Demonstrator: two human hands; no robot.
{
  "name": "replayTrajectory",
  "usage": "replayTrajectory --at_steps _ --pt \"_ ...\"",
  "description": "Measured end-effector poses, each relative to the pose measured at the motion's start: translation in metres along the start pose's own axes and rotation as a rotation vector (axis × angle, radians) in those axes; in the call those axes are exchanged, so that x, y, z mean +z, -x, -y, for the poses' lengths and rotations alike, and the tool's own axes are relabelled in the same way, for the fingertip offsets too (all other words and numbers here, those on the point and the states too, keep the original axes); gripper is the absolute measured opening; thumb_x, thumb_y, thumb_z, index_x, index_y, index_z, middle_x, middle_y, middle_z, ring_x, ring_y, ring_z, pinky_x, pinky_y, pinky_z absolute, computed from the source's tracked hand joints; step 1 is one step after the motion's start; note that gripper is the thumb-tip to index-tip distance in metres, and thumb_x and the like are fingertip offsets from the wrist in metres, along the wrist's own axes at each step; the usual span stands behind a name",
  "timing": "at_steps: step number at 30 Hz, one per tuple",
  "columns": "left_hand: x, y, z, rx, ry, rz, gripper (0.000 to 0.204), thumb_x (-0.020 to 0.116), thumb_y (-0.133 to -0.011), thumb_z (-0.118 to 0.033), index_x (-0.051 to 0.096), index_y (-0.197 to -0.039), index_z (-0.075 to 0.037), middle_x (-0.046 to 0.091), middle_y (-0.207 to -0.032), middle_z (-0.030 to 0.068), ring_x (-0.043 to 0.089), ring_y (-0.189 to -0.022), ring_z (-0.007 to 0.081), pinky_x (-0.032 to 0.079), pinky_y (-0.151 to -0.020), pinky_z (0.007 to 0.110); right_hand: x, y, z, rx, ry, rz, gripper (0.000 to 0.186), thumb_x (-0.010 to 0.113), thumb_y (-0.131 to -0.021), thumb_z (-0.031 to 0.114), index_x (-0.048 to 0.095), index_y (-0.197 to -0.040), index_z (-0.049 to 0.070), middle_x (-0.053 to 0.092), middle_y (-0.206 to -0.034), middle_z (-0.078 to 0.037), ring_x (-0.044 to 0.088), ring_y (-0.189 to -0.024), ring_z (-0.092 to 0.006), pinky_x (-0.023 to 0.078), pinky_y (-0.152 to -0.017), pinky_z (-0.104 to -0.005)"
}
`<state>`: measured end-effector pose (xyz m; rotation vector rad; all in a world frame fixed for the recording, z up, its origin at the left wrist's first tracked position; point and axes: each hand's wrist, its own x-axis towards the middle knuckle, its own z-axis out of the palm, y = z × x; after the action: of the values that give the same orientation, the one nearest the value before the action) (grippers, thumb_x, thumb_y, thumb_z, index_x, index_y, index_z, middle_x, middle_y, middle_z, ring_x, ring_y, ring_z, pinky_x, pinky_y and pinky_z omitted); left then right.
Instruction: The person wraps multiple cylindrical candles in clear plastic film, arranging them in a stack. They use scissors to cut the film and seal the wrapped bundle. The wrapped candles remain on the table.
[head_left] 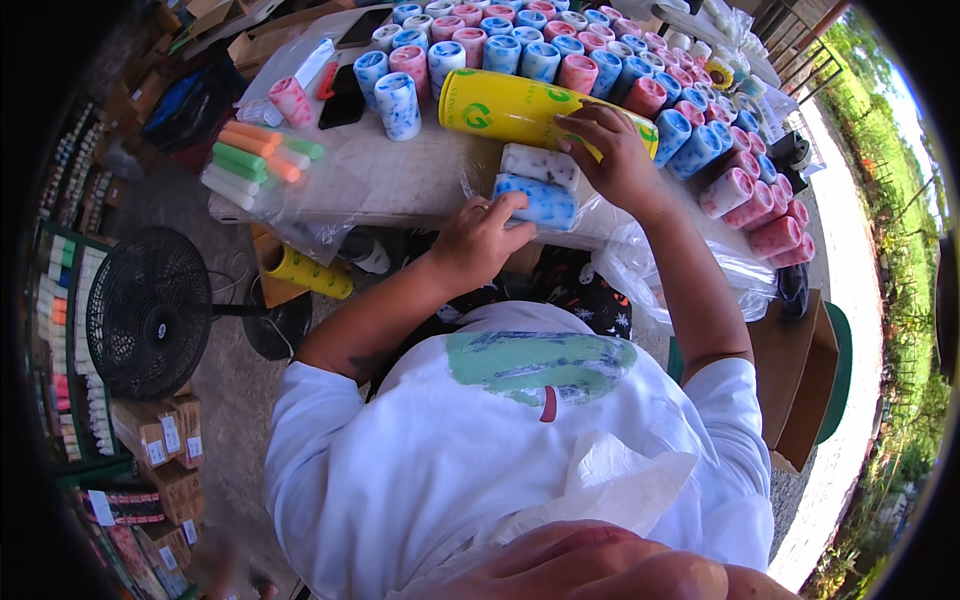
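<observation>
My left hand (480, 238) rests on a blue-and-white speckled cylinder (545, 203) lying on clear plastic wrap (480, 175) at the table's near edge. A white speckled cylinder (540, 163) lies just behind it. My right hand (612, 152) presses on a long yellow tube (510, 108) lying across the table, fingertips touching its side near the white cylinder. Both hands are in contact with these things, fingers curved over them.
Rows of pink and blue speckled cylinders (600, 70) stand across the table's back and right. Orange, green and white sticks (255, 160) lie bagged at the left. A black phone (343, 97) lies nearby. A black fan (150, 310), another yellow tube (305, 270) and stacked boxes (160, 440) sit below left.
</observation>
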<state>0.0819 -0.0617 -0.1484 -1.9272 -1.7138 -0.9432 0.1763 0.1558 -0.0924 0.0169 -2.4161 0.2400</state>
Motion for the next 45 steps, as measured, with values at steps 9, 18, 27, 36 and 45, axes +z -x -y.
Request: replayTrajectory --at_steps 9,18,27,36,45 --pt "0.001 0.005 0.002 0.007 -0.021 0.082 0.006 0.059 -0.08 -0.011 0.063 -0.078 -0.006 0.053 -0.134 0.0182 0.064 -0.076 0.0245 0.048 -0.068 0.035 0.01 -0.102 -0.066 0.656 0.255 0.614 0.048 0.064 -0.087 0.04 0.052 -0.12 0.008 0.06 -0.116 -0.01 0.064 -0.097 -0.0238 0.048 -0.082 -0.0357" --pt "-0.002 0.011 -0.012 -0.019 0.057 0.067 0.007 0.066 -0.078 -0.01 0.066 -0.083 -0.005 0.055 -0.132 0.0152 0.061 -0.066 0.0255 0.049 -0.064 0.034 0.031 -0.101 -0.076 0.662 0.301 0.694 0.042 0.052 -0.09 0.043 0.057 -0.126 0.023 0.065 -0.113 -0.003 0.064 -0.104 -0.0234 0.048 -0.085 -0.0334" --pt "-0.004 0.02 -0.022 -0.044 0.082 0.109 0.01 0.064 -0.081 -0.012 0.068 -0.084 -0.004 0.054 -0.131 0.0197 0.063 -0.073 0.027 0.048 -0.07 0.036 0.004 -0.075 -0.076 0.649 -0.576 -0.268 0.058 0.073 -0.077 0.016 0.051 -0.129 0.002 0.063 -0.109 -0.016 0.065 -0.095 -0.0227 0.053 -0.081 -0.0322" --pt "-0.003 0.021 -0.025 -0.068 0.108 0.107 0.009 0.065 -0.081 -0.01 0.066 -0.087 -0.003 0.052 -0.135 0.0161 0.062 -0.071 0.0291 0.051 -0.07 0.037 -0.049 -0.038 0.041 0.133 -0.336 0.286 0.06 0.082 -0.067 0.016 0.054 -0.12 0.006 0.062 -0.111 -0.012 0.062 -0.101 -0.0286 0.049 -0.087 -0.0401" --pt "-0.003 0.025 -0.03 -0.066 0.133 0.105 0.024 0.063 -0.084 -0.01 0.065 -0.104 0.004 0.051 -0.134 0.0221 0.062 -0.075 0.0363 0.049 -0.076 0.044 0.008 -0.025 0.031 -0.138 0.126 0.248 0.054 0.071 -0.078 0.03 0.055 -0.128 0.015 0.06 -0.125 -0.004 0.057 -0.112 -0.0245 0.042 -0.09 -0.044"
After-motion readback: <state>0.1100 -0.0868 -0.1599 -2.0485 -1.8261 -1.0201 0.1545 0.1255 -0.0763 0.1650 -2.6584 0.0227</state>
